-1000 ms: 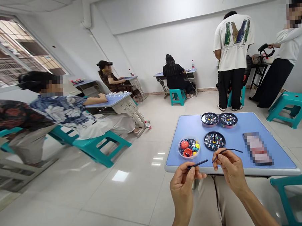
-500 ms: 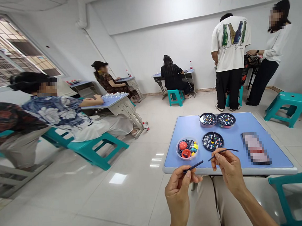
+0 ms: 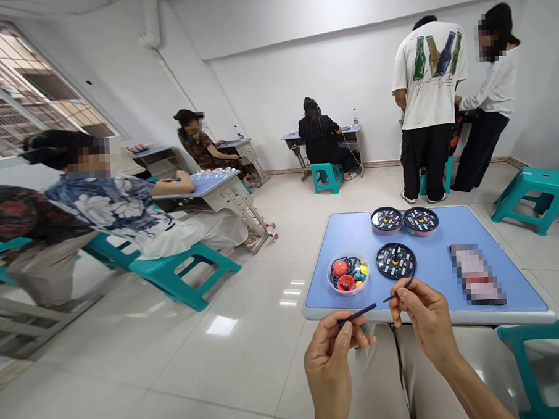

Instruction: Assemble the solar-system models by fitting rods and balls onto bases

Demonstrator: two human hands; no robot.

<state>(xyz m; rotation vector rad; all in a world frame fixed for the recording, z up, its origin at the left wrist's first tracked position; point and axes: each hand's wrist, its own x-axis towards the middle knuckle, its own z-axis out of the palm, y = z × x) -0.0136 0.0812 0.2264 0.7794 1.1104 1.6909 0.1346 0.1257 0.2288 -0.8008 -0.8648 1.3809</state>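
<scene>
My left hand point(image 3: 330, 369) pinches a short black rod point(image 3: 357, 315) between thumb and fingers, just off the blue table's point(image 3: 431, 295) near edge. My right hand point(image 3: 425, 317) pinches a thin black wire-like piece point(image 3: 397, 294), whose far end lies close to a round black disc point(image 3: 396, 261) dotted with small coloured pieces. To the left of the disc stands a clear round bowl point(image 3: 348, 274) holding red and yellow balls and coiled black cords. Neither hand touches the disc or the bowl.
Two round dark lidded dishes point(image 3: 386, 220) point(image 3: 421, 221) stand at the table's far edge, and a pixelated flat item point(image 3: 477, 274) lies at its right. A teal stool point(image 3: 538, 346) stands at lower right. Several people stand or sit farther off.
The thin black piece in my right hand has swung round and now points up toward the disc. My view has shifted slightly. The left hand's rod stays about the same.
</scene>
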